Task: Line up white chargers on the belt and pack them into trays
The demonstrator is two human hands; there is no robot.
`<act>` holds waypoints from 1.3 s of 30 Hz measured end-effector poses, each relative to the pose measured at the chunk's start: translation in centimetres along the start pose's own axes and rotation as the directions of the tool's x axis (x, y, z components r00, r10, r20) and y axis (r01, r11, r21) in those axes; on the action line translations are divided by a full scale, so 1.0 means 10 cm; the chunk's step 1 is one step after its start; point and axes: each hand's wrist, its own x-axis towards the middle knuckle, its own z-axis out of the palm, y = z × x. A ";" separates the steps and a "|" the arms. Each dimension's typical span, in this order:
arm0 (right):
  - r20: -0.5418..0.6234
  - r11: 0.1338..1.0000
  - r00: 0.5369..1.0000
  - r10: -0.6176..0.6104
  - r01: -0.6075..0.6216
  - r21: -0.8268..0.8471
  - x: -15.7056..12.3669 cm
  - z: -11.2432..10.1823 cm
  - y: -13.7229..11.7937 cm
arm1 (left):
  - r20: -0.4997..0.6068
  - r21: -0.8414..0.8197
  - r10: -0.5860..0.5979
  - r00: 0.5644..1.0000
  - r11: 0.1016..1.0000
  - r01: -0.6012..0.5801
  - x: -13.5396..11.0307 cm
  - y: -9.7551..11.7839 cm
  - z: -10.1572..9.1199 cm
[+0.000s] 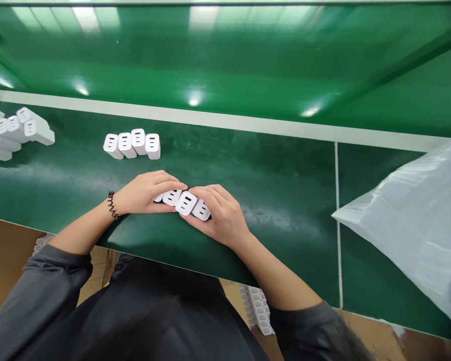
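Bending over a glossy dark-green worktop [293,250], a person in dark grey sleeves [56,276] is gripping a short row of white, round-cornered plastic blocks [186,203], their slotted ends facing the camera. The left hand [146,193], its wrist bearing a black coiled band [111,205], is clasping the left end of the row, its fingers clamping the blocks from the far side and its thumb pressing from the near side. The right hand [225,213] is closing around the right end in the same way, its fingers clamping the outermost blocks and partly hiding them. The row is sitting between the two hands, near the front edge of the worktop. Farther back and to the left, a group of four matching white blocks [138,142] is standing side by side, while a larger cluster of white blocks [33,129] is crowding the far left. At right, a translucent white plastic bag [413,215] is spreading over the worktop, and below the front edge white, many-celled trays [259,308] are showing
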 end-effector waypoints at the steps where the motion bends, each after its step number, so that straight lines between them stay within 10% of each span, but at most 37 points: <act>1: 0.024 1.000 1.000 0.014 -0.014 0.007 0.00 0.00 0.00 | 0.002 0.003 -0.001 1.000 1.000 0.001 0.00 0.00 -0.01; 24: 0.287 0.823 0.909 0.303 -0.401 0.402 0.03 -0.13 0.11 | -0.149 0.017 -0.020 0.989 1.000 0.023 -0.02 0.08 -0.04; 39: 0.114 0.976 0.987 0.111 -0.130 0.176 -0.02 0.00 0.09 | -0.056 0.127 -0.019 0.998 0.992 0.026 -0.02 0.07 -0.02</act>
